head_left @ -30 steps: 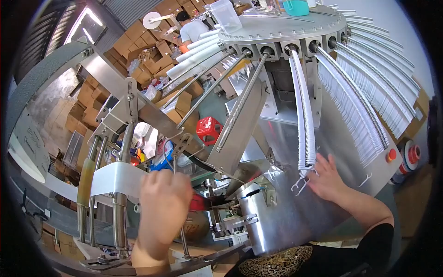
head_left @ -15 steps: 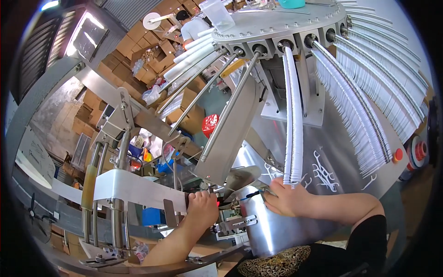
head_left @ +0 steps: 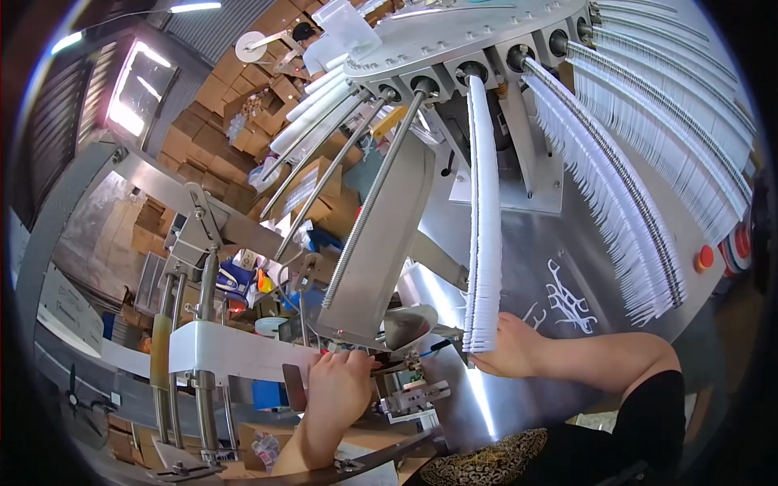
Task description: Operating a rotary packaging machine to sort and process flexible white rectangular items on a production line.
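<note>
Corrugated wall (head_left: 215, 31), grey, upper left, one bright window (head_left: 130, 101), slanted in view, two tube lights (head_left: 194, 7), lit, brown cartons (head_left: 190, 142), stacked high at back, grey-green floor (head_left: 370, 172), partly visible, pale wall (head_left: 698, 14), upper right.

We can read no text, label, number or sign anywhere in the scene. At the left, the white piece (head_left: 71, 306) carries thin dark marks, but we cannot tell whether they are writing. On the far cartons (head_left: 188, 139), any print is too small for us to make out.
</note>
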{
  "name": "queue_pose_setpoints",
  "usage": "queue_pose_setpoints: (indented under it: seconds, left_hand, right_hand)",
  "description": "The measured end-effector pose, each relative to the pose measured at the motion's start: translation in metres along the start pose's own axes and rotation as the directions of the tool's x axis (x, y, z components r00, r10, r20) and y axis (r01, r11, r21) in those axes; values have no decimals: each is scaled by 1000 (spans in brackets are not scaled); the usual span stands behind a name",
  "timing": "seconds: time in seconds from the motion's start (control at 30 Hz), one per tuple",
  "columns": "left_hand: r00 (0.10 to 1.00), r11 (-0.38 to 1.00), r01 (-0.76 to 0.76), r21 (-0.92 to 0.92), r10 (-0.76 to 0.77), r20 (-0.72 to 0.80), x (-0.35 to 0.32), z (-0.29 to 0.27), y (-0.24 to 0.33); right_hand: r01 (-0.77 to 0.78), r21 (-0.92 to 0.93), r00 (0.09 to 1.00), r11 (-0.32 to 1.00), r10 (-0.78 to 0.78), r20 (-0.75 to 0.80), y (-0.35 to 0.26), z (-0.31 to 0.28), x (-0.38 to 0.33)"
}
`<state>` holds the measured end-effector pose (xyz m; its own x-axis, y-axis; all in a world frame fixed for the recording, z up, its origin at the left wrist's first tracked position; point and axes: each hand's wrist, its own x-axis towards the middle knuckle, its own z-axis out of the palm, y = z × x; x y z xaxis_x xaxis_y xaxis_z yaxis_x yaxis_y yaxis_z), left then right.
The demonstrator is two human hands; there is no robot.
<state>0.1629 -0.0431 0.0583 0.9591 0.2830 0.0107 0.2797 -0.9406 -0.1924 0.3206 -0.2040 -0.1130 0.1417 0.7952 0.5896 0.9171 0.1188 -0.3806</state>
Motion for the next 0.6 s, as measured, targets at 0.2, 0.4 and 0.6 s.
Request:
queue_pose_setpoints:
  seconds: [0.2, 0.4, 0.6]
  left_hand:
    - [999, 999, 36, 41, -35, -37, 0, 14, -10]
    - [985, 990, -20, 140, -4, 170, 7, 77, -30]
    - [1000, 999, -24, -37, 24, -5, 10, 46, -14]
  right_hand:
    - [-23, 15, 999, 1000, 23, 27, 0, 5, -2]
    - [8, 9, 1000, 1000, -8, 28, 2, 6, -3]
    - [14, -11, 999, 1000, -14, 50, 0, -1, -4]
